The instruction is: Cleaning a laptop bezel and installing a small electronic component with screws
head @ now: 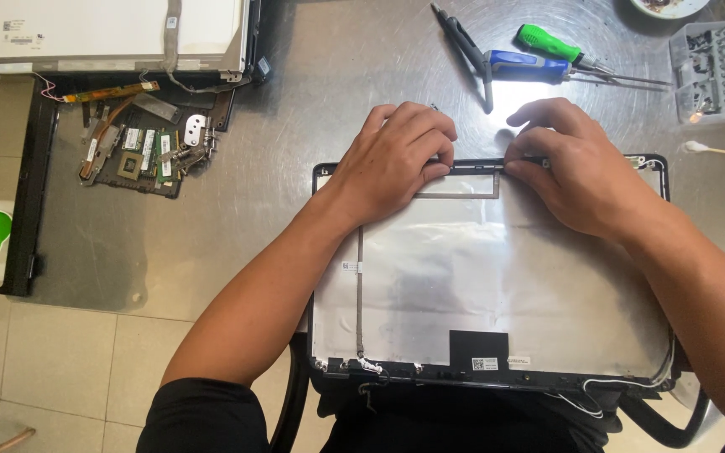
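Two hands are on one big thing: the laptop lid shell [497, 277], lying inner face up on the metal table [329, 92] just in front of you — black-framed, lined with silvery foil, a thin cable running down its left side. Your left hand [400, 159] presses curled fingers onto its far rim; your right hand [576, 164] pinches that same rim just beside it. Beyond your knuckles lie a blue screwdriver [526, 65], a green screwdriver [547, 42] and black tweezers [467, 46].
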